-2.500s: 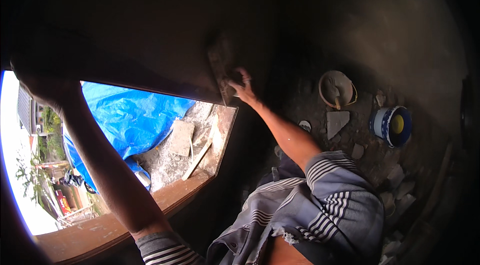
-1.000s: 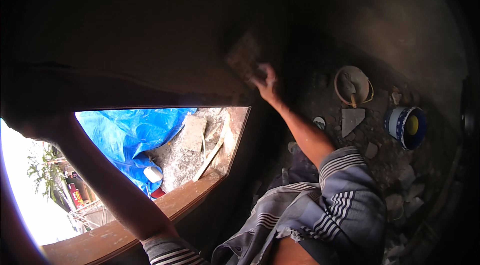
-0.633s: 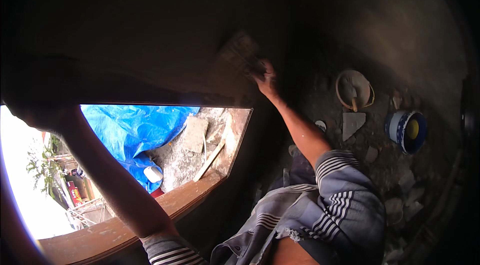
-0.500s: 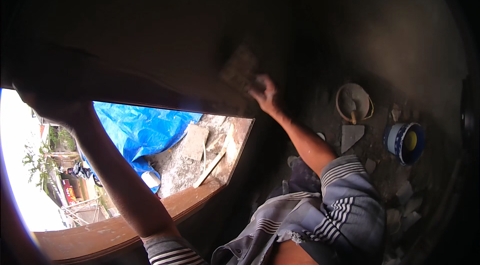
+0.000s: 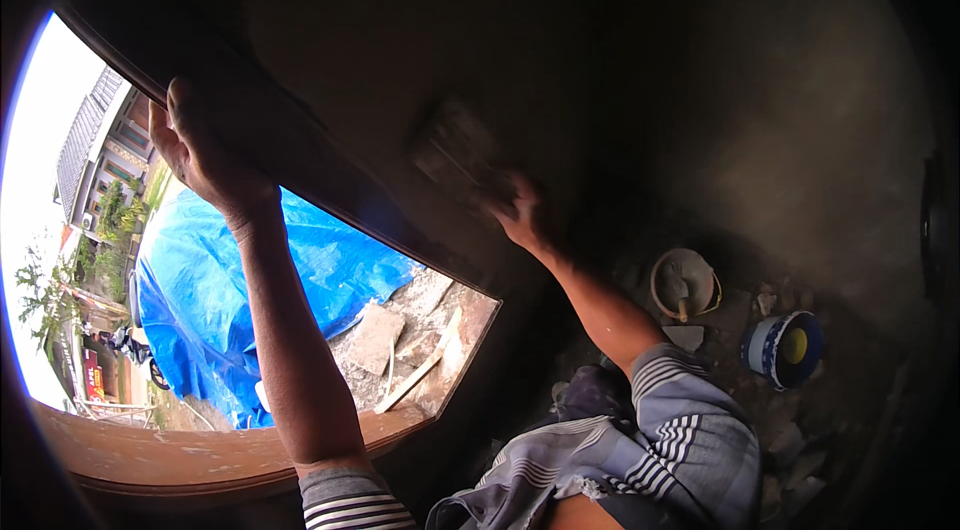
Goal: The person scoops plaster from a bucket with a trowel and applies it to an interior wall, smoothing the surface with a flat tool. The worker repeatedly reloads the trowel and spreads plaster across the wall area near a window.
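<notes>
My right hand [image 5: 520,210] is closed round a flat rectangular plastering float [image 5: 455,150]. The float lies against the dark wall [image 5: 350,60] above the window opening; its handle is hidden by my fingers and the shade. With my raised left arm across the opening, my left hand [image 5: 205,155] grips the dark upper edge of the window frame [image 5: 130,75], thumb on one side and fingers on the other.
Below right stand a bucket [image 5: 657,290] with a scoop-like tool in it and a blue and white pail [image 5: 758,348] holding something yellow. Broken slabs [image 5: 785,445] litter the floor. Outside lie a blue tarp [image 5: 330,265] and a plank [image 5: 410,380]; the brown sill [image 5: 200,455] runs below.
The view has tilted, so the window opening shows larger. The float has shifted slightly left along the wall with my right hand. My left hand now shows more clearly at the frame.
</notes>
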### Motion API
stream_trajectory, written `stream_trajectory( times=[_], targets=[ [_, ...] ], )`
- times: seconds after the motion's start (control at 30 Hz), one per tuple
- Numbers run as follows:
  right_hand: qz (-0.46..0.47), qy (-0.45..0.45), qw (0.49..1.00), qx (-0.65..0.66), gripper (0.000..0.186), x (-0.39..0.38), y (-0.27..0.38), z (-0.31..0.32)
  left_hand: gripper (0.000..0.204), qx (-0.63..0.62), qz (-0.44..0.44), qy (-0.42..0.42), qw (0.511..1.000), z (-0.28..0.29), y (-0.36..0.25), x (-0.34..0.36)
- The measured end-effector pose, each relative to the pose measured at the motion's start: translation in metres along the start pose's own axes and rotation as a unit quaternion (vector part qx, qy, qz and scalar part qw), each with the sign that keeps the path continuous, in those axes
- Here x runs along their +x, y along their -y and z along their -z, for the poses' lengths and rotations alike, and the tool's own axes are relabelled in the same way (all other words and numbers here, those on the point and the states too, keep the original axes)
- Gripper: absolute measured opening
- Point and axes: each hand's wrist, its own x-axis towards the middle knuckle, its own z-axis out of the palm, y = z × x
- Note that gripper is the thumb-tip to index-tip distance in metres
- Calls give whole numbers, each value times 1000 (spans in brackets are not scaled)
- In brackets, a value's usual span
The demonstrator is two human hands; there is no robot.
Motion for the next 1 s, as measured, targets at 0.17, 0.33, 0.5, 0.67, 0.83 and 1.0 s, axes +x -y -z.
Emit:
stream_trajectory(
  times=[0.17, 0.33, 0.5, 0.67, 0.83, 1.0],
  targets=[
    [-1, -76, 997, -29, 45, 62, -65, 30, 57, -27, 2, 5, 1000, 2, 3, 2],
    [-4, -30, 999, -45, 43, 49, -33, 40, 59, -9, -5, -1, 1000, 0, -2, 0],
    [100, 58, 975, -188, 41, 42, -7, -10, 49, 21, -5, -21, 1000, 3, 3, 0],
    [70, 34, 984, -158, 42, 118, -10, 29, 40, 93, -34, -24, 995, 8, 2, -4],
    [-71, -43, 997, 9, 42, 158, -77, 74, 43, 56, 29, -53, 997, 7, -5, -4],
    [-288, -94, 934, 188, 42, 39, -130, 55, 49, 43, 12, -28, 999, 16, 4, 0]
  ],
)
